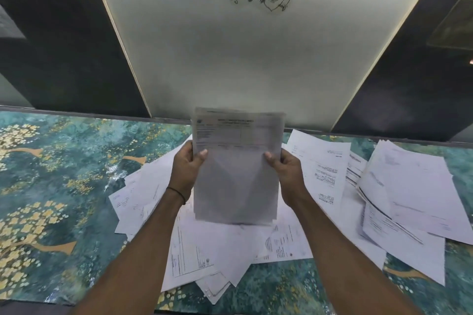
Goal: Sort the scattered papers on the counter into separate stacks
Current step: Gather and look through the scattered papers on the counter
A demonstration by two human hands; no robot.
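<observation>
Both hands, left (185,169) and right (288,174), hold upright a seemingly several-sheet paper bundle (236,181).

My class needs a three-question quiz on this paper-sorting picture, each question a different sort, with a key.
1. True or false: the left hand and the right hand both grip the raised bundle of papers.
2. Which wrist wears the black band? A left, B right.
3. Fill in: loose sheets lie scattered on the patterned ____.
Key: 1 true; 2 A; 3 counter.
</observation>
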